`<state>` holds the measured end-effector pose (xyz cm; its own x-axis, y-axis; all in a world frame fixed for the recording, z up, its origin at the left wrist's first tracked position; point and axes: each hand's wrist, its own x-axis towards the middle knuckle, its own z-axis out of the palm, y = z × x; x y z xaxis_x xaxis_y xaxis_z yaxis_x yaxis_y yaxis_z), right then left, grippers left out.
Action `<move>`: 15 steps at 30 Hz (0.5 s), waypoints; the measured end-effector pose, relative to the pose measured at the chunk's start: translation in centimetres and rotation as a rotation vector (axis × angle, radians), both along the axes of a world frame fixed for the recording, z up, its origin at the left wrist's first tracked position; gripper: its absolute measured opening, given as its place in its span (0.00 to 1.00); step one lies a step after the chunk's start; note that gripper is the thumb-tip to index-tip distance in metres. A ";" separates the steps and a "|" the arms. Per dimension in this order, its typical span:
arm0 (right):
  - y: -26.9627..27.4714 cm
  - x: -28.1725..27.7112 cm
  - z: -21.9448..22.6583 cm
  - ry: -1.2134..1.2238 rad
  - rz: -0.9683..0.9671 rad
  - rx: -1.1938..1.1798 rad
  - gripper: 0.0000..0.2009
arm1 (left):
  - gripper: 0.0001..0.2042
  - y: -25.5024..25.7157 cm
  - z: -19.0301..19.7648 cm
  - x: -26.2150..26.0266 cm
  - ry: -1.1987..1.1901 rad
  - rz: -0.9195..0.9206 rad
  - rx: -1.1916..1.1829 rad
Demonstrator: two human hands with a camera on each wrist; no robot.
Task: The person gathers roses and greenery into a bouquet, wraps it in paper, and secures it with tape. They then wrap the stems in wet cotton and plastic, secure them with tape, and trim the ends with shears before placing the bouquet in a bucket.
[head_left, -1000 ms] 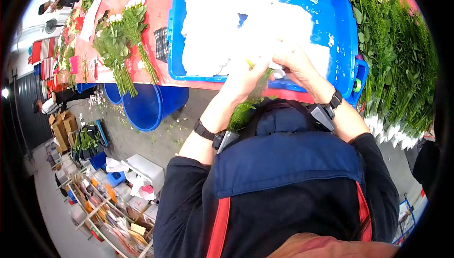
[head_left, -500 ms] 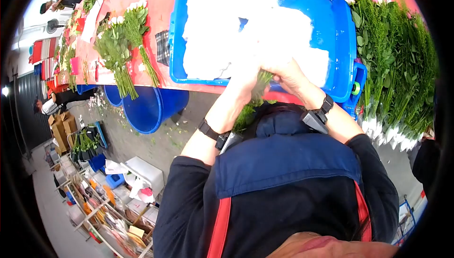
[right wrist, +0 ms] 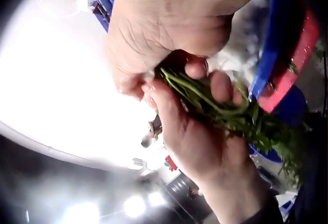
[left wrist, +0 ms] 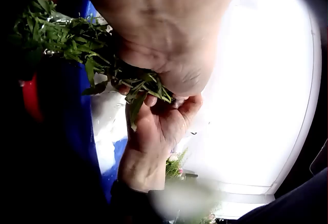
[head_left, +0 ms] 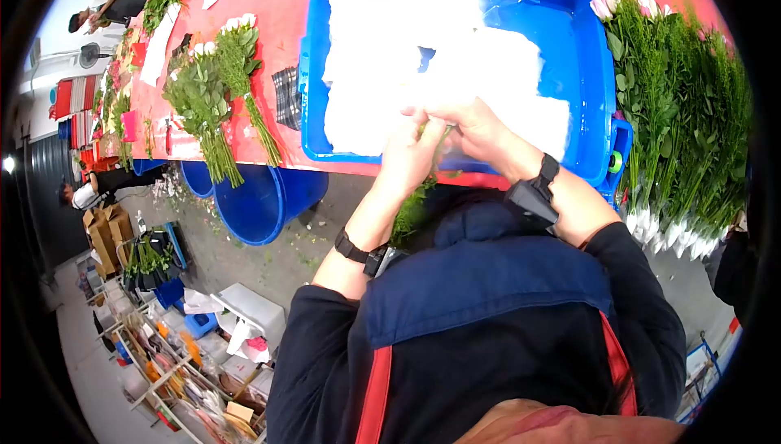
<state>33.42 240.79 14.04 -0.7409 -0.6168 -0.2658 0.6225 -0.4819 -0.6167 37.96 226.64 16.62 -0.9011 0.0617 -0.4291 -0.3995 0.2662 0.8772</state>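
A bunch of leafy green stems [right wrist: 251,119] is gripped in my left hand [head_left: 409,155], its fingers wrapped round the stems near their cut ends. In the left wrist view the leaves [left wrist: 77,42] trail out to the left, below my palm. My right hand [head_left: 480,128] curls its fingers and thumb round the stem ends, right against the left thumb. A small whitish bit [left wrist: 178,102] shows at the stem tips; I cannot tell what it is. Both hands are over the near edge of a blue tray [head_left: 573,54] holding thick, overexposed white sheets [head_left: 374,62].
Rows of green bunches [head_left: 675,111] with pink roses and white-wrapped ends lie right of the tray. White-rose bunches [head_left: 199,102] lie left on the red-covered table [head_left: 277,5]. A large blue bin [head_left: 252,204] stands below the table edge. Crowded shelving [head_left: 171,363] stands behind, at lower left.
Both hands have shifted slightly left with the bunch, and the right hand has moved across its stem ends. The head view has tilted a little, so the tray appears lower.
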 end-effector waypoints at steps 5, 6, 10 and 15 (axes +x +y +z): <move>4.1 -8.7 -3.1 0.361 -0.155 0.456 0.16 | 0.14 -3.8 1.5 -1.2 0.279 0.107 -0.318; 6.1 -11.6 -4.9 0.471 -0.197 0.771 0.18 | 0.14 -4.2 1.8 -1.3 0.354 0.093 -0.381; 8.6 -18.4 -9.6 0.792 -0.304 1.553 0.20 | 0.14 -5.9 2.1 -1.5 0.672 0.067 -0.628; 6.9 -19.4 -9.7 0.648 -0.175 1.581 0.17 | 0.14 -7.0 2.9 -1.5 0.574 -0.005 -0.640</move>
